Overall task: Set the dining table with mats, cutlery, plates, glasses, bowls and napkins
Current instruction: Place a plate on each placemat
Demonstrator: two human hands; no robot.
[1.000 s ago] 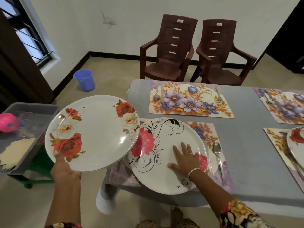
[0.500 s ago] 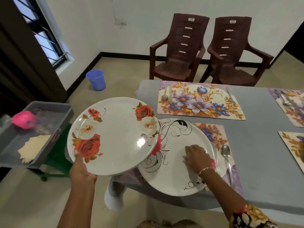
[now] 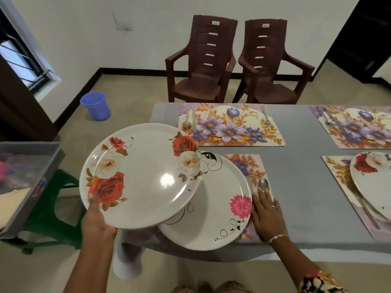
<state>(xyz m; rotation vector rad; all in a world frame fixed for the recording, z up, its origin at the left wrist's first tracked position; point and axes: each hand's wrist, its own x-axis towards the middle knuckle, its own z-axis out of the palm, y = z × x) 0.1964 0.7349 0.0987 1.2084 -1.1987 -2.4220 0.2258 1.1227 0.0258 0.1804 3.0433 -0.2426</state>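
Head view: place setting at the near-left corner of the grey table (image 3: 296, 176).
Left hand (image 3: 96, 220) grips a round white rose-printed plate (image 3: 143, 176) above a white pink-flowered plate (image 3: 211, 218) on a floral mat (image 3: 251, 166); right hand (image 3: 266, 214) lies flat beside its right rim.

Grey-covered table (image 3: 296, 176), four floral placemats (image 3: 230, 125) lying flat on it, two along far edge, two nearer

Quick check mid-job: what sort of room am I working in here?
Most likely a home dining room: a grey-clothed table laid with floral placemats and cutlery, two brown plastic chairs by the wall, and a rose plate in the left hand.
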